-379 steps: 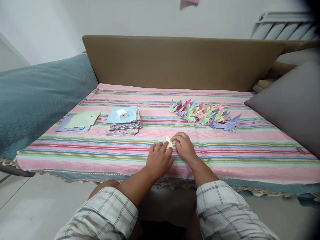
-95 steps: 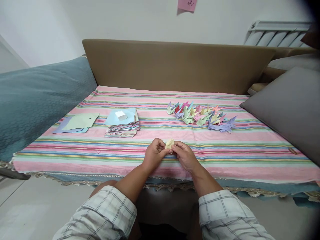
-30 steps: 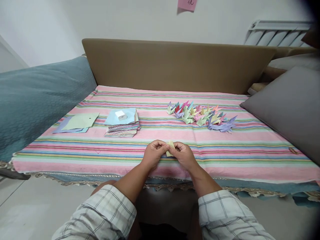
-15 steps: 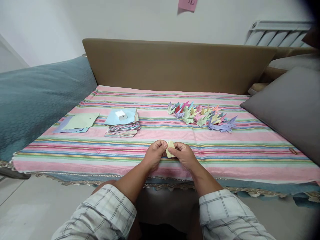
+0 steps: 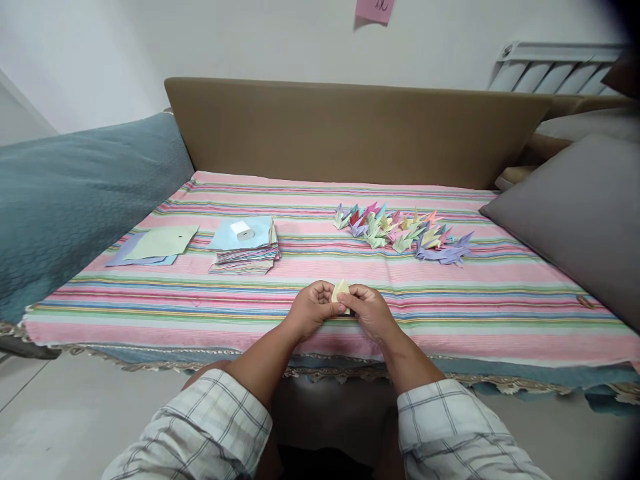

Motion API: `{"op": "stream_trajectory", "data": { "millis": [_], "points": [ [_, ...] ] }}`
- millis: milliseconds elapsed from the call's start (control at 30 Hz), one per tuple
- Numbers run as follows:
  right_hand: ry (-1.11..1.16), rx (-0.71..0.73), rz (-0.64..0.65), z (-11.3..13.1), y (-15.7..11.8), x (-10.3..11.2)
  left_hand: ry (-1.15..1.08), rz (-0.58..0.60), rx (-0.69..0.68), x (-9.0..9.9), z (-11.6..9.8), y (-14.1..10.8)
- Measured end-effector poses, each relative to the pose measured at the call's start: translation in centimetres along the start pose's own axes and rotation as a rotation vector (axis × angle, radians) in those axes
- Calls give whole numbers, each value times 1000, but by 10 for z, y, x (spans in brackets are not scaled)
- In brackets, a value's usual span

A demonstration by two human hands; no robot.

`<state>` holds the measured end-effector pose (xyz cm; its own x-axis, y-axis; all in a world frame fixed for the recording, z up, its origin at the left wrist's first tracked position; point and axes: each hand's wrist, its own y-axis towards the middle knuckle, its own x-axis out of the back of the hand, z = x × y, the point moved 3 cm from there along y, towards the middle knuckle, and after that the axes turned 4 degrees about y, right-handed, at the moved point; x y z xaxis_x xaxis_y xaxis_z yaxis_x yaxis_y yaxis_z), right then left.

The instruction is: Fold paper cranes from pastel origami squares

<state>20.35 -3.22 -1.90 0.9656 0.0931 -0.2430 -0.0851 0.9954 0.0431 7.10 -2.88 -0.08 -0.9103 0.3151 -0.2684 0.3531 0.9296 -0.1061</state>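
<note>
A small folded piece of pale yellow paper [image 5: 341, 289] is held between both hands above the front part of the striped cloth. My left hand [image 5: 313, 311] pinches its left and lower side, with the thumb across the bottom. My right hand [image 5: 369, 309] grips the right side, its thumb lying over the front of the paper. The two thumb tips are close together. Folded paper cranes [image 5: 400, 230] in many colours stand in a group beyond my right hand. A stack of square paper [image 5: 245, 257] lies beyond my left hand, a white block [image 5: 243, 231] on top.
Loose green and purple sheets [image 5: 163, 242] lie at the left on the striped cloth [image 5: 310, 200]. A blue-covered armrest [image 5: 90, 193] bounds the left, a grey cushion [image 5: 575, 207] the right, and a brown backrest [image 5: 350, 133] the rear. A small brown item [image 5: 586, 302] lies near the cushion.
My left thumb has moved down and right, from the paper's upper left edge to its lower edge beside my right thumb. The paper has shifted slightly in the fingers.
</note>
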Motion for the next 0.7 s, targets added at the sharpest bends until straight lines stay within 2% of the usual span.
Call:
{"op": "stream_trajectory", "data": {
  "millis": [300, 400, 567, 700],
  "points": [
    [-38, 48, -46, 2, 0, -3, 29, 9, -25, 0, -1, -1],
    [-15, 31, -27, 5, -2, -6, -7, -3, 13, 0, -1, -1],
    [153, -62, 10, 8, -5, -9, -133, 47, 92, 0, 0, -1],
    [151, -64, 25, 8, -5, -8, -184, 50, 120, 2, 2, -1]
  ]
}}
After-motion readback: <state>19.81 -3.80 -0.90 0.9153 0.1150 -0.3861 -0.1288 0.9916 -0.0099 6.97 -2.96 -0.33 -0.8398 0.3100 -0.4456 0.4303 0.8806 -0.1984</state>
